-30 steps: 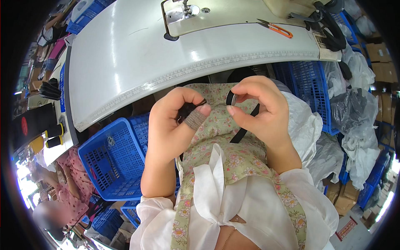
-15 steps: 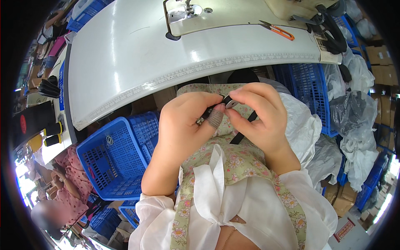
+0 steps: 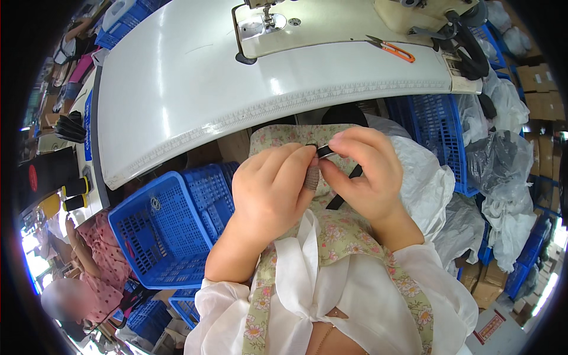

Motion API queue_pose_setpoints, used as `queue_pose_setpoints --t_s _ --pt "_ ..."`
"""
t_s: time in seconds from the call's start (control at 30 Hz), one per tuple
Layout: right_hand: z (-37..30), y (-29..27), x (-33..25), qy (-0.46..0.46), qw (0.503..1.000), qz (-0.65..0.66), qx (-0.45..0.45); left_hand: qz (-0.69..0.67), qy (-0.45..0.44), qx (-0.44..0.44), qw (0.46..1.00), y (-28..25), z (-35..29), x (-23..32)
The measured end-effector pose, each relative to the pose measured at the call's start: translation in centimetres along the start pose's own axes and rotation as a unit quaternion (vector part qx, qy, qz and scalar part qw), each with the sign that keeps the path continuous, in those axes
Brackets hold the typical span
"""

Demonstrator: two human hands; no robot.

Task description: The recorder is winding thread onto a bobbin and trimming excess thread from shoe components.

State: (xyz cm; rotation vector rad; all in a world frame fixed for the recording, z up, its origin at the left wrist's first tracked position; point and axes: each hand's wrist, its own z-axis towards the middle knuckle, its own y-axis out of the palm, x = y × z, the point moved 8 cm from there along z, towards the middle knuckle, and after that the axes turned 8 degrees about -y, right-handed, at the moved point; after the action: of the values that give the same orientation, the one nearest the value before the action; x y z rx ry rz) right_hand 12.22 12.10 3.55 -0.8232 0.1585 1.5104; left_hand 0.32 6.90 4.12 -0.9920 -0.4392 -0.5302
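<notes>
My left hand (image 3: pixel 269 195) and my right hand (image 3: pixel 367 174) meet over my lap, fingertips together. Between them they pinch a narrow black strap (image 3: pixel 327 152); its loose end (image 3: pixel 340 195) hangs down under my right palm. A small grey ribbed piece (image 3: pixel 312 177) sits at my left fingertips, against the strap. Under both hands lies floral green fabric (image 3: pixel 349 234) on my lap. The white sewing table (image 3: pixel 236 77) runs just beyond the hands, with a sewing machine (image 3: pixel 331 15) on it.
Orange-handled snips (image 3: pixel 393 50) lie on the table by the machine. A blue plastic crate (image 3: pixel 160 234) stands at my left, another blue crate (image 3: pixel 438 127) at my right with white bags (image 3: pixel 426 189) and grey bags (image 3: pixel 503 160). Another person (image 3: pixel 89 272) sits low left.
My hands have drawn closer together; the open black loop seen earlier is now pinched flat between the fingertips, and the grey ribbed piece has come up against it.
</notes>
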Motion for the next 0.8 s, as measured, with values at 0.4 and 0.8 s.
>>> queue_pose_setpoints --t_s 0.4,0.8 --pt "0.5 0.2 -0.8 -0.062 0.998 -0.004 -0.018 -0.048 -0.061 -0.033 0.996 0.3 0.6 -1.1" --pt "-1.0 1.3 2.2 0.166 0.952 0.248 -0.070 -0.265 -0.197 -0.147 0.933 1.4 0.3 -3.2"
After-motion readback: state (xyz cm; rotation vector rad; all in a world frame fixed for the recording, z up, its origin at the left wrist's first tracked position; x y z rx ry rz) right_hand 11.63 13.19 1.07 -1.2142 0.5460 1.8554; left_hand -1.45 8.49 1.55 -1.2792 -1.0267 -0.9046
